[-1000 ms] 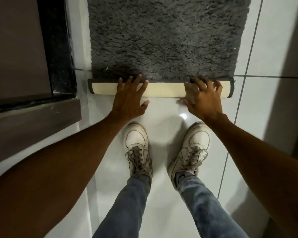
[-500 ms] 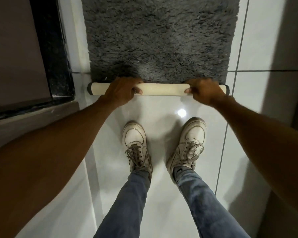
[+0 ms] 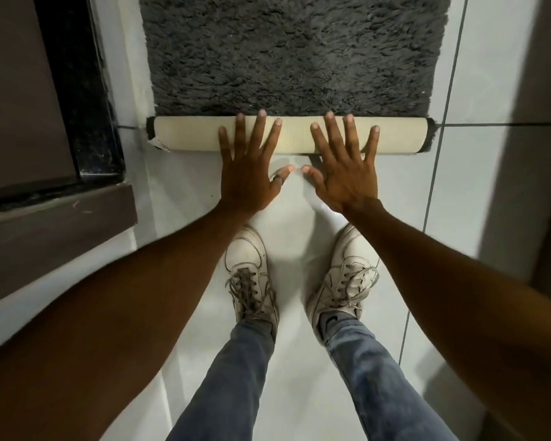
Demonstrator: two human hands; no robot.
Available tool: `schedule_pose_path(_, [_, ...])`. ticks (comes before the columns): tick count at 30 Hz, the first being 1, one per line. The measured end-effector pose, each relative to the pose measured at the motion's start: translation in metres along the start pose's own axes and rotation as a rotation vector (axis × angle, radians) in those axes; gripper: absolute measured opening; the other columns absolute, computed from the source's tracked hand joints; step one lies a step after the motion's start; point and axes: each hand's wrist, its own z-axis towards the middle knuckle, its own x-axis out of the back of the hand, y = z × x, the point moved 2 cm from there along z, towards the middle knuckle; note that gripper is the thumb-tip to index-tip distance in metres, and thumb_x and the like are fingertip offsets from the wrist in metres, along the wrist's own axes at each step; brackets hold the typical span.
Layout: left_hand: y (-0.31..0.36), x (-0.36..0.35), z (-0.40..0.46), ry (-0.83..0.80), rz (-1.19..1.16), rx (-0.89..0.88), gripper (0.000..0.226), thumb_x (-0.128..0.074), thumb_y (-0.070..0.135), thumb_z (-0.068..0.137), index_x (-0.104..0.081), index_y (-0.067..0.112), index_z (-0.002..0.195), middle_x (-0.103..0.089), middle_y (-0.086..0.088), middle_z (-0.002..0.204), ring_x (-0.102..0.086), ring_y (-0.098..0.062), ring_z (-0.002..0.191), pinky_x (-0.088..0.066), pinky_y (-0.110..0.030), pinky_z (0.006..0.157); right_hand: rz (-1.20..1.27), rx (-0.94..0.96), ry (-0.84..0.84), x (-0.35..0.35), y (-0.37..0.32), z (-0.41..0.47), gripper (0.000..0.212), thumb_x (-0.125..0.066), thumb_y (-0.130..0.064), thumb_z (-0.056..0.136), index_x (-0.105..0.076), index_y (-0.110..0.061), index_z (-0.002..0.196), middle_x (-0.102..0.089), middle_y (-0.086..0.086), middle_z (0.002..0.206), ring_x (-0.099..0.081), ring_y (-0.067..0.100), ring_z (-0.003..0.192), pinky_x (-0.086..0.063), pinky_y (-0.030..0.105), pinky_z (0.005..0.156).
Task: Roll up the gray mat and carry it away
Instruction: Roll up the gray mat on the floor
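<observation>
Single head-worn wide-angle view, looking steeply down and forward over the outstretched arms onto the tiled floor [image 3: 185, 198], near enough that the shoes [image 3: 248, 265] sit mid-frame.

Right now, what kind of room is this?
Probably a bathroom or its doorway: glossy pale tiled floor, a shaggy gray mat with cream backing, and a dark stone threshold beside it.

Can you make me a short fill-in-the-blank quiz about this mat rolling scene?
1. Both hands, the left hand and the right hand, lie with fingers ____ on the roll.
2. The roll's outer backing is ____ coloured.
3. The unrolled gray mat lies on a ____ floor.
4. The shoes are ____.

Answers: spread; cream; tiled; white
</observation>
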Motion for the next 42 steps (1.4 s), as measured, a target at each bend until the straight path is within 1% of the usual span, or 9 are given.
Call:
schedule_pose_path(10, [0.0,0.02,0.031,0.045,0.064,0.076,0.066,-0.069,0.028,0.09,-0.043,0.029,0.151,-0.054,-0.01,0.145,-0.045,-0.038,0.138,-0.021,-0.076,0.114,0.045,-0.091,0.064,0.021,0.004,0.027,0.059,-0.029,-0.046,0.099,-0.04,-0.027,0.154,-0.048,0.011,0.158,-0.038,0.043,0.148,-0.011,0.076,0.119])
schedule_pose_path(14, [0.013,0.026,0.002,-0.119,0.019,0.057,0.069,-0.074,0.031,0.087,-0.045,0.029,0.149,-0.052,-0.009,0.145,-0.044,-0.039,0.135,-0.027,-0.073,0.112,0.111,-0.077,0.01,0.021,0.0,-0.007,0.051,-0.054,-0.038,0.099,-0.047,-0.028,0.148,-0.057,0.006,0.149,-0.045,0.036,0.143,-0.015,0.075,0.119])
schedule_pose_path(19, [0.024,0.037,-0.01,-0.396,-0.015,0.047,0.061,-0.065,0.048,0.092,-0.044,0.033,0.147,-0.048,-0.01,0.147,-0.041,-0.037,0.135,-0.029,-0.064,0.114,0.153,-0.055,-0.298,0.035,0.009,-0.02,0.052,-0.065,-0.038,0.096,-0.05,-0.031,0.146,-0.056,0.004,0.146,-0.047,0.035,0.137,-0.023,0.07,0.115])
schedule_pose_path(21, [0.025,0.052,-0.004,-0.284,-0.038,0.059,0.058,-0.076,0.04,0.085,-0.055,0.029,0.138,-0.052,-0.01,0.14,-0.045,-0.035,0.129,-0.037,-0.055,0.108,0.169,-0.085,-0.255,0.047,0.015,-0.011,0.053,-0.073,-0.036,0.091,-0.058,-0.025,0.14,-0.056,0.01,0.14,-0.05,0.038,0.131,-0.032,0.066,0.11])
schedule_pose_path(25, [0.034,0.061,-0.009,0.074,-0.135,0.11,0.035,-0.074,-0.003,0.08,-0.074,0.015,0.11,-0.07,-0.009,0.111,-0.063,-0.033,0.098,-0.052,-0.043,0.08,0.172,-0.106,0.218,0.059,0.014,-0.011,0.02,-0.071,-0.007,0.088,-0.076,-0.008,0.107,-0.074,0.015,0.108,-0.064,0.04,0.101,-0.047,0.052,0.09])
schedule_pose_path(27, [0.039,0.055,-0.013,0.135,-0.158,0.093,0.04,-0.069,-0.007,0.082,-0.074,0.01,0.118,-0.072,-0.012,0.118,-0.065,-0.036,0.105,-0.055,-0.045,0.089,0.195,-0.072,0.267,0.053,0.007,-0.013,0.03,-0.062,0.002,0.088,-0.076,-0.004,0.113,-0.076,0.017,0.116,-0.065,0.043,0.112,-0.047,0.054,0.096])
schedule_pose_path(30, [0.037,0.036,-0.01,0.017,-0.12,0.049,0.059,-0.059,0.023,0.096,-0.044,0.012,0.152,-0.044,-0.015,0.158,-0.034,-0.041,0.149,-0.026,-0.056,0.123,0.192,-0.074,0.133,0.039,0.004,-0.008,0.051,-0.054,-0.023,0.101,-0.052,-0.007,0.149,-0.049,0.017,0.157,-0.036,0.044,0.151,-0.022,0.067,0.121])
schedule_pose_path(34, [0.027,0.024,0.016,-0.066,-0.063,0.0,0.092,-0.054,0.067,0.09,-0.019,0.021,0.162,-0.018,-0.012,0.169,-0.009,-0.041,0.156,-0.005,-0.063,0.124,0.039,-0.03,-0.045,0.028,0.011,0.017,0.088,-0.039,-0.069,0.098,-0.009,-0.023,0.167,-0.007,0.011,0.175,-0.002,0.04,0.16,0.003,0.068,0.123])
schedule_pose_path(42, [0.027,0.024,0.04,0.037,0.05,0.049,0.079,-0.077,0.035,0.085,-0.04,0.021,0.153,-0.05,-0.012,0.151,-0.042,-0.037,0.142,-0.023,-0.065,0.121,0.011,-0.06,0.004,0.031,0.016,0.037,0.072,-0.045,-0.06,0.101,-0.027,-0.026,0.162,-0.035,0.012,0.166,-0.025,0.041,0.155,-0.007,0.071,0.123])
